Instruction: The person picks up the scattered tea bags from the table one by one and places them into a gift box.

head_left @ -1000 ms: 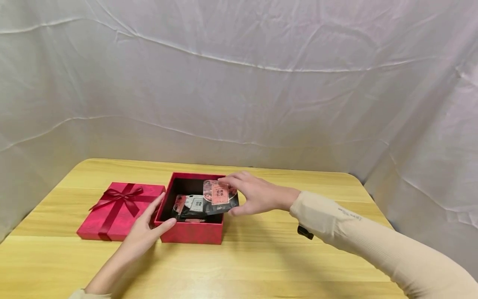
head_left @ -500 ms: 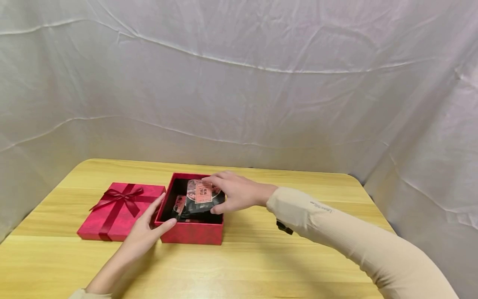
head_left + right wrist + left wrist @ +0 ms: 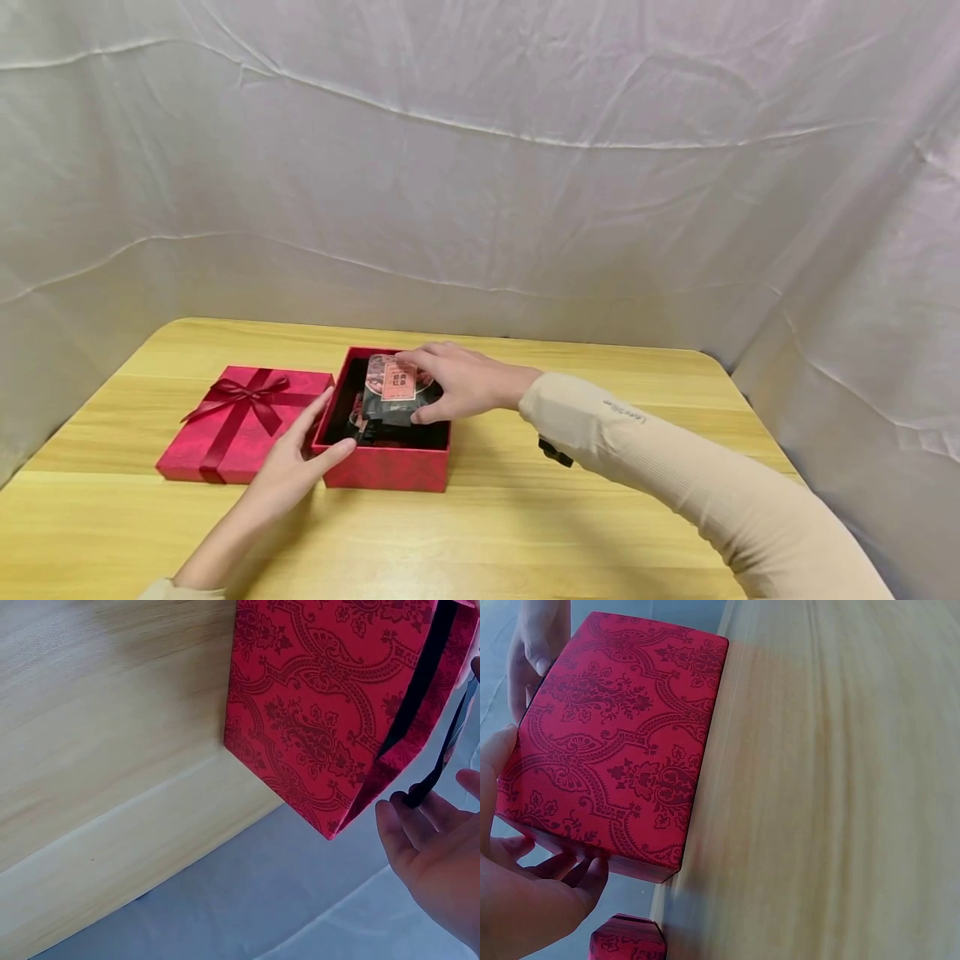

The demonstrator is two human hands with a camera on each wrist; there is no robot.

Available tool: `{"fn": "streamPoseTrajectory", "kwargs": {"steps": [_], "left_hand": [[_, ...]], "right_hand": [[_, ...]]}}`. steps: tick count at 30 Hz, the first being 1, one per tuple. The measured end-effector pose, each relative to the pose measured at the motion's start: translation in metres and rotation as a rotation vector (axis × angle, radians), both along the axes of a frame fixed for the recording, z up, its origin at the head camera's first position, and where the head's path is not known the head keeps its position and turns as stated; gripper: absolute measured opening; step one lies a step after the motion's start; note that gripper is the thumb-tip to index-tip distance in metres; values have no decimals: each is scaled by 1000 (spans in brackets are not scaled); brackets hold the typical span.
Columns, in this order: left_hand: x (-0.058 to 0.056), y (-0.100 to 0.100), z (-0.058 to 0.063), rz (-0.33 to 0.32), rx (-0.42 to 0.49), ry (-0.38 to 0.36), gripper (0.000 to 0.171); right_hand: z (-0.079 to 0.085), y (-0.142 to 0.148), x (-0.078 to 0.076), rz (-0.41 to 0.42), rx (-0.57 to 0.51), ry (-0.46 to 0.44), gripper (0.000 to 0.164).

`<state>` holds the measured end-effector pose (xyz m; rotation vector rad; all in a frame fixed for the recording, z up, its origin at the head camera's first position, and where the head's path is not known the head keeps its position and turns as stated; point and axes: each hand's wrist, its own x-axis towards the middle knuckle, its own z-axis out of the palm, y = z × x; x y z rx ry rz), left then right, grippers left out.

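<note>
An uncovered red patterned gift box (image 3: 386, 468) stands on the table. My left hand (image 3: 288, 462) holds its near left corner, thumb at the front rim and fingers along the left side; the left wrist view shows those fingers (image 3: 592, 881) bent against the box wall. Over the box opening, my right hand (image 3: 468, 383) pinches a black tea packet (image 3: 398, 381) with a pink label by its right side. The packet tilts within the rim outline. Beneath it, part of another dark packet (image 3: 358, 414) shows inside; the rest is hidden.
To the left of the box lies its red lid (image 3: 195, 450), tied with a dark red ribbon bow (image 3: 247, 397). The wooden table (image 3: 585, 500) extends to the right, and pale cloth (image 3: 480, 208) hangs behind it.
My right hand has carried the tea packet leftward from the box's right rim to over its middle, covering more of the packets inside. The left hand has stayed on the box.
</note>
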<state>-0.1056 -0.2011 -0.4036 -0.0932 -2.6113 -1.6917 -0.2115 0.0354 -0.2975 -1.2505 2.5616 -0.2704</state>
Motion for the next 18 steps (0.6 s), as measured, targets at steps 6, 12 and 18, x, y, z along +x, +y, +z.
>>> {"fn": "streamPoseTrajectory", "kwargs": {"steps": [6, 12, 18], "left_hand": [[1, 0, 0, 3, 2, -2, 81], [1, 0, 1, 2, -5, -2, 81], [1, 0, 1, 1, -24, 2, 81]], "right_hand": [[-2, -1, -2, 1, 2, 7, 78], [-6, 0, -3, 18, -15, 9, 77], [-7, 2, -2, 12, 68, 12, 79]]}}
